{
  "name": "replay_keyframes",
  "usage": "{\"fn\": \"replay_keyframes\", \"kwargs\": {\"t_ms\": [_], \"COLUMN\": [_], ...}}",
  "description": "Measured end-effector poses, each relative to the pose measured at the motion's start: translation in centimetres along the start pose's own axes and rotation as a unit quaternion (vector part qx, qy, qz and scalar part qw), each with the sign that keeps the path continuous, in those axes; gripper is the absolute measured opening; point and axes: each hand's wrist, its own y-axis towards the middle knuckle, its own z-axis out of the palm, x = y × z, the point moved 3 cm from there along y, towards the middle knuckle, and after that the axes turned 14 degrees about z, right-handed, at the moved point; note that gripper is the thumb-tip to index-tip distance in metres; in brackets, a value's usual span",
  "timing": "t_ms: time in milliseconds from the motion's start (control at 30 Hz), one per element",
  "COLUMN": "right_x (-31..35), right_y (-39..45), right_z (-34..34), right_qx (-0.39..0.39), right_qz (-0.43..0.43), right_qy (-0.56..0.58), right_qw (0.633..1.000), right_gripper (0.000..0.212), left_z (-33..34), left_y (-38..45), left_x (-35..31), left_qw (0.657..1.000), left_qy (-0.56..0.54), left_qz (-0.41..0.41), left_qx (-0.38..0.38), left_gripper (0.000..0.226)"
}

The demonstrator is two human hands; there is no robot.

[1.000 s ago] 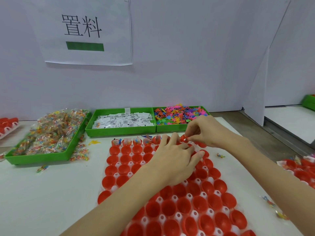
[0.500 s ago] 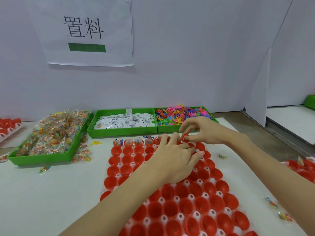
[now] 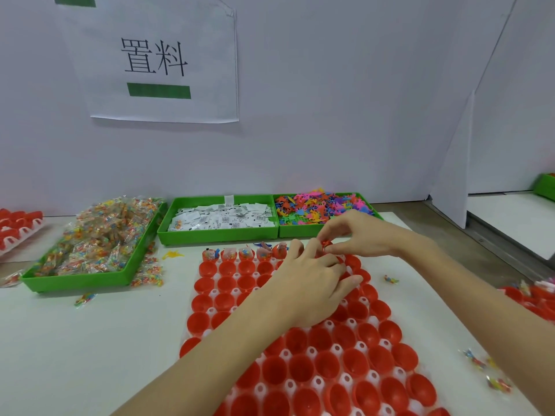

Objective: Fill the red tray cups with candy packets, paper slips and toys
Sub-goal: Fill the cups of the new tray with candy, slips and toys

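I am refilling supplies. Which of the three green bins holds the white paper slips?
The middle green bin: white slips fill it, while the left bin holds candy packets and the right bin colourful toys.

A packing station in a small factory or assembly workshop: a white bench (image 3: 90, 340) closed in by plain white partition boards (image 3: 360, 115), with a printed sign (image 3: 156, 64) in Chinese characters taped above it. Bulk stock sits sorted in green bins (image 3: 216, 232): wrapped candy packets (image 3: 102, 235), white paper slips (image 3: 222, 217), coloured plastic toys (image 3: 318, 207). A moulded tray of red cups (image 3: 300, 355) lies in front, and a similar white station (image 3: 510, 217) adjoins on the right
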Motion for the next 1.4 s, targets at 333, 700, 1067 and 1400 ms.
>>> {"fn": "replay_keyframes", "kwargs": {"t_ms": [333, 700, 1067, 1400], "right_x": [0.1, 0.6, 4.3, 11.1], "right_y": [-3.6, -7.2, -6.8, 2.6], "right_z": [-1.5, 1.1, 3.5, 3.4], "right_qx": [-0.092, -0.191, -0.176, -0.181], "right_qz": [0.036, 0.001, 0.0, -0.015], "right_qy": [0.173, 0.295, 0.224, 0.04], "right_qw": [0.98, 0.936, 0.958, 0.983], "right_gripper": [0.057, 0.05, 0.054, 0.033], "left_z": [-2.7, 0.6, -0.3, -0.4], "left_y": [-7.6, -25.9, -26.0, -26.6], "left_x": [2.9, 15.9, 15.3, 15.3], "left_qw": [0.987, 0.891, 0.883, 0.84], "left_qy": [-0.02, 0.14, 0.032, 0.065], "left_qz": [-0.069, -0.355, -0.323, -0.334], "left_qx": [-0.145, -0.247, -0.339, -0.423], "left_gripper": [0.055, 0.018, 0.011, 0.016]}}
